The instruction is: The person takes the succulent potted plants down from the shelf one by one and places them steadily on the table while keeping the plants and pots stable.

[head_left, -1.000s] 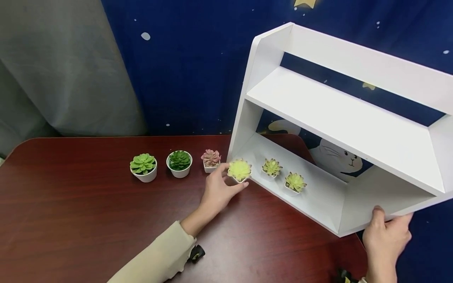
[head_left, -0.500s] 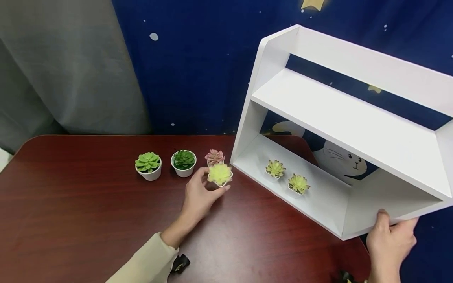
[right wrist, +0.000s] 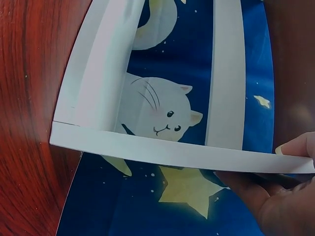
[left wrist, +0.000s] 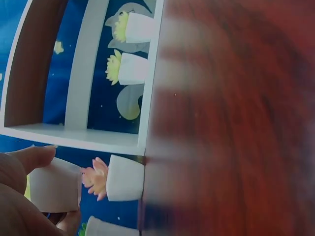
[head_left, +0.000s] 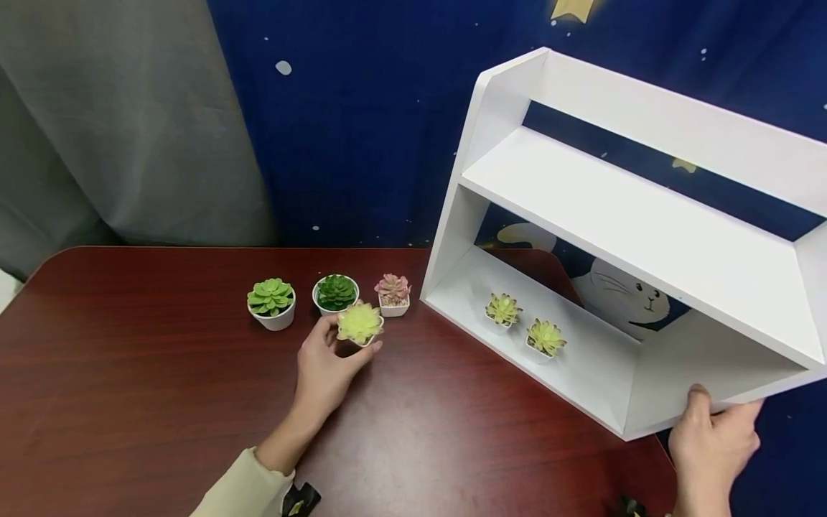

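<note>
Left grip [head_left: 325, 372] pinches white pot [left wrist: 55, 186] containing yellow-green succulent [head_left: 359, 323]. Right grip [head_left: 713, 444] clasps five-o'clock edge of shelf unit [head_left: 629, 197] containing two potted succulents [head_left: 544, 337].

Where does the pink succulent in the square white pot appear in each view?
Head: pink succulent just below centre, left of the white two-tier shelf.
Left wrist: lower left, turned sideways, just below the shelf.
Right wrist: not in it.
Shared landmark: that shelf, in all three.
</note>
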`<action>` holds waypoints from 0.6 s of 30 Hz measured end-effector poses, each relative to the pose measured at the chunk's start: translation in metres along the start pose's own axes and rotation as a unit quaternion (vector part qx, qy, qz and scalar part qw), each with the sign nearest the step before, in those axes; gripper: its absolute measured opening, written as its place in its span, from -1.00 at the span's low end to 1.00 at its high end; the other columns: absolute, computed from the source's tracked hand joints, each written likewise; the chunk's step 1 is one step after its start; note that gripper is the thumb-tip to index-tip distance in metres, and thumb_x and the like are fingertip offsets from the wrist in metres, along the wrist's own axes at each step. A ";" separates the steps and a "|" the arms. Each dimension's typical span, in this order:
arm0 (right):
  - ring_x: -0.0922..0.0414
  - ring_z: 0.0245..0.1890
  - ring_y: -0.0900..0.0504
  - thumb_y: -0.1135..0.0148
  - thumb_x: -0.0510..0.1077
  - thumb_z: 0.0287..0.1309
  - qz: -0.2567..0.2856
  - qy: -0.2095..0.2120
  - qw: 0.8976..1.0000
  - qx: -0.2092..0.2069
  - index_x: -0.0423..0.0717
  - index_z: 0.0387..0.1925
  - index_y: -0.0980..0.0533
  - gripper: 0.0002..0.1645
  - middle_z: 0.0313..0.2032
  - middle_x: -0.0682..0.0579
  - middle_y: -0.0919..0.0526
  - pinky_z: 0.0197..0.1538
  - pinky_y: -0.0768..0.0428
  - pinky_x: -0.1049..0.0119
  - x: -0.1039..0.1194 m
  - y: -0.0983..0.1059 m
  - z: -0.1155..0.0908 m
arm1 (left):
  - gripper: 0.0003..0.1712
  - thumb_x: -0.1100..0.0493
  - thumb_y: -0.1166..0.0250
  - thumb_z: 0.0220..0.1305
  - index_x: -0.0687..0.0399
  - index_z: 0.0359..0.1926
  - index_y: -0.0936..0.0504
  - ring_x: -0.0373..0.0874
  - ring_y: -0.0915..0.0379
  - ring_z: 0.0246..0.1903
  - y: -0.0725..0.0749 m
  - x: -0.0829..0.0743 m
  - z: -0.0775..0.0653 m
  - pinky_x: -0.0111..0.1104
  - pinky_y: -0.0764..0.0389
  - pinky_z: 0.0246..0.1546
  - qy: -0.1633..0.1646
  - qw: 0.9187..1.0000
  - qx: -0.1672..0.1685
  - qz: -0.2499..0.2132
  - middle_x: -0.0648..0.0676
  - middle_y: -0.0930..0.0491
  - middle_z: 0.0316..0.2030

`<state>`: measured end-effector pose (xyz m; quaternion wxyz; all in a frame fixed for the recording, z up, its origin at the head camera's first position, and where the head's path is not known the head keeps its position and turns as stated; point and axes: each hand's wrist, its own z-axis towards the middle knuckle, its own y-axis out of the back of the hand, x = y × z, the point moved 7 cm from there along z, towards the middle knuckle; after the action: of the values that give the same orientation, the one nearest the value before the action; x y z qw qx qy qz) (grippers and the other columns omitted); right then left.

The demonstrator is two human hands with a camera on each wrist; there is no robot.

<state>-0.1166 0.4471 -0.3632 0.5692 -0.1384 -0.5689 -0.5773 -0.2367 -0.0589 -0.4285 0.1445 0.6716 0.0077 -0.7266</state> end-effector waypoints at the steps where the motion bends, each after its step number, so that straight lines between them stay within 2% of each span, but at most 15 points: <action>1: -0.50 0.16 -0.41 0.02 -0.08 0.28 0.000 0.000 1.000 0.000 -0.08 0.41 -0.26 -0.33 0.17 -0.49 -0.54 0.18 -0.23 -0.22 0.000 0.000 0.000 | -0.33 0.31 -0.62 -0.07 0.26 0.10 -0.53 -0.07 -0.57 0.20 0.003 0.001 0.000 -0.67 -0.48 0.13 0.002 1.000 -0.002 -0.001 0.16 -0.61 0.13; 5: -0.50 0.16 -0.40 0.02 -0.08 0.28 0.000 -0.001 1.000 0.001 -0.11 0.41 -0.26 -0.33 0.17 -0.50 -0.53 0.18 -0.22 -0.24 0.000 0.000 -0.001 | -0.34 0.33 -0.61 -0.06 0.28 0.08 -0.52 -0.18 -0.57 0.15 0.015 0.005 -0.002 -0.79 -0.43 0.05 0.014 1.000 -0.015 0.008 0.17 -0.61 0.10; 12: -0.52 0.16 -0.38 0.02 -0.08 0.28 0.000 0.001 1.000 0.002 -0.11 0.41 -0.25 -0.33 0.16 -0.52 -0.52 0.16 -0.20 -0.24 -0.001 0.000 0.000 | -0.32 0.33 -0.59 -0.03 0.31 0.12 -0.49 -0.62 -0.46 -0.02 0.036 0.012 -0.003 -0.82 -0.44 -0.02 0.026 0.999 -0.033 0.017 0.18 -0.62 0.12; 18: -0.53 0.15 -0.37 0.03 -0.08 0.27 -0.002 0.005 1.000 0.003 -0.14 0.40 -0.26 -0.33 0.14 -0.54 -0.52 0.16 -0.18 -0.27 0.000 0.001 0.000 | -0.30 0.30 -0.57 0.03 0.27 0.19 -0.47 -0.69 -0.45 -0.06 0.053 0.024 -0.006 -0.81 -0.46 -0.07 0.055 0.998 -0.039 0.011 0.13 -0.58 0.20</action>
<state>-0.1155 0.4477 -0.3630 0.5714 -0.1329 -0.5678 -0.5774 -0.2205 -0.1130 -0.4425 0.1778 0.7046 0.0361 -0.6860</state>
